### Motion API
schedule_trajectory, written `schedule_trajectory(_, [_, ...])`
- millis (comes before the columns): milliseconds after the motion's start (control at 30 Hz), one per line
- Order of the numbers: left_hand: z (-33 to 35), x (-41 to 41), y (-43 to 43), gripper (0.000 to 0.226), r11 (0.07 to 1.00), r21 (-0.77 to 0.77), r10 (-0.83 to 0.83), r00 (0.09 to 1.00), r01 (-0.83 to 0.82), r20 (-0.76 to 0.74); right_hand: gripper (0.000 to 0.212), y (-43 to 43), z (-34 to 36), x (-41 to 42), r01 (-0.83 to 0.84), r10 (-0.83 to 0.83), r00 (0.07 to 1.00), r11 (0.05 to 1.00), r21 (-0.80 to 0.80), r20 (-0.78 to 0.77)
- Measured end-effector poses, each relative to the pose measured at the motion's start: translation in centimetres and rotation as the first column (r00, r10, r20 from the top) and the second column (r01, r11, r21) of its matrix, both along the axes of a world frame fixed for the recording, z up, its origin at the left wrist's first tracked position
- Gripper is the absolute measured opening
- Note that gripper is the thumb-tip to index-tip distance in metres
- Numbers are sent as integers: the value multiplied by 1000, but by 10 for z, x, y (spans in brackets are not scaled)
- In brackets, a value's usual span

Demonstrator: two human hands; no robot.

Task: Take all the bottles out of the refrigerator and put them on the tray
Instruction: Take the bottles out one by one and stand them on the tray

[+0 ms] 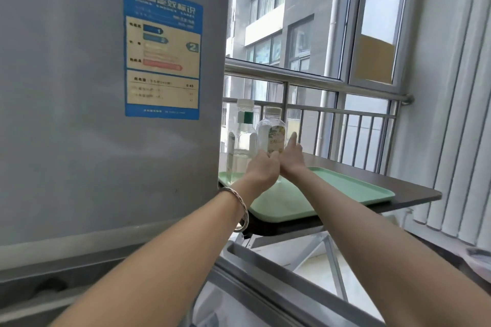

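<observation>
Two bare forearms reach out from the bottom of the frame, the left one wearing a silver bangle (243,210), toward a clear bottle with a yellow-green label (271,133) poised over the far left end of a pale green tray (345,188). The left hand (261,171) curls its fingers around the bottle's lower body, while the right hand (292,158) lies flat and loose against the bottle's right side, fingers extended rather than wrapped. Whether the bottle's base already rests on the tray cannot be told, as the hands cover it. Just beside it, to the left, a taller clear bottle with a white cap and green neck tag (243,141) stands upright on the tray, partly hidden by the grey Hisense refrigerator (79,87). The tray sits on a dark folding table (414,191) beside a railed window (318,82). Judging by this, one bottle is delivered and a second is being set down; the refrigerator's upper door appears shut, a lower door edge (265,273) seems ajar, and its contents are out of view, so how many bottles remain cannot be said.
</observation>
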State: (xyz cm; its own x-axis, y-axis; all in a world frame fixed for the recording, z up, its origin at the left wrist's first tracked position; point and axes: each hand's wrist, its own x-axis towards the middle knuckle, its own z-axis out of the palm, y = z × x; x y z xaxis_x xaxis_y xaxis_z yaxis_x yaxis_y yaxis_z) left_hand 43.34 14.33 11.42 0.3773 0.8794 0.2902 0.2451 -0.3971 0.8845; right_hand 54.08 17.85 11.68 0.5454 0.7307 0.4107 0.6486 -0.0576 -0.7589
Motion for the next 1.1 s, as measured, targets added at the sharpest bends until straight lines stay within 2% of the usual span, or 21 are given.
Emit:
schedule_trajectory(67, [3,-8,-8,43,1000,23,8,1000,-9,6,89,-18,1,-9,104,-118,987,986,129,106])
schedule_trajectory(167, [12,-31,-27,39,999,48,-4,999,2,33,53,-52,8,-31,133,-204,963,927,350,175])
schedule_trajectory(233, [17,-49,-41,31,999,17,-33,998,32,48,30,-73,11,-53,97,-182,965,917,388,188])
schedule_trajectory(300, [21,-67,-57,29,998,-43,-48,998,50,49,18,-89,11,-77,43,-140,960,931,363,244])
schedule_trajectory(400, [11,-114,-77,37,982,-186,-52,996,39,-66,12,-113,-3,-121,-46,-58,934,959,280,351])
schedule_trajectory(467, [0,-153,-85,35,955,-284,-147,967,84,-208,13,-123,-17,-150,-107,1,908,968,228,419])
schedule_trajectory(567, [-18,-210,-87,28,887,-452,-303,854,91,-423,15,-134,-42,-197,-219,110,849,963,154,517])
schedule_trajectory(733, [-74,-291,-64,28,815,-569,-345,693,-113,-633,12,-129,-101,-283,-432,369,698,901,-50,613])
schedule_trajectory(867, [-141,-339,-45,33,835,-482,-243,611,-263,-754,13,-104,-169,-330,-468,586,632,810,-354,507])
schedule_trajectory(967, [-186,-358,-40,22,925,-232,-32,549,-299,-835,20,-75,-219,-355,-441,653,666,734,-517,360])
schedule_trajectory(1000, [-200,-361,-37,28,933,-149,52,534,-326,-844,23,-63,-235,-361,-442,665,675,712,-545,321])
schedule_trajectory(1100, [-241,-365,-24,36,898,-119,187,613,-423,-767,38,-32,-271,-370,-433,707,658,638,-637,261])
